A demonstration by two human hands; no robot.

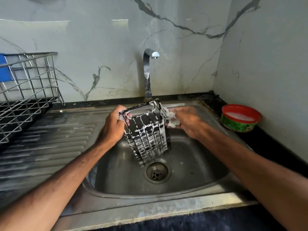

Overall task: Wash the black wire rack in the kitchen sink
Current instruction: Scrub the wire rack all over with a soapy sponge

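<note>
Rack: the rack (pixel 147 135) stands on end over the sink (pixel 191 177), top edge tilted toward the tap (pixel 147 72), bottom corner just above the drain (pixel 157 172); I cannot tell if it touches the basin.
Left hand: the left hand (pixel 113 125) grips the top left corner, fingers (pixel 127 116) curled through the wires.
Right hand: the right hand (pixel 188 122) has its fingers closed round a sudsy scrubber (pixel 172 120), pressed to the rack's upper right edge.
Suds: white foam covers most of the near face and the top rim.
Tap: no water runs from the spout.
Step, by my reading: scrubbing the right side, with rinsing not yet begun.
Doing it well: brace the rack firmly with the left hand so that it does not twist under the scrubber.
Stroke: run along each wire, then work across the joints, where grime likely sits.
Coverage: turn the rack so the far face and the bottom get the same pass.
Risk: wet, soapy wire is probably slippery, so a low hold over the basin limits any drop.
Soap: a red-rimmed tub (pixel 240 119) sits on the counter to the right, near enough to reload the scrubber.
Elsewhere: a steel basket (pixel 28 90) rests on the drainboard at the left.
</note>
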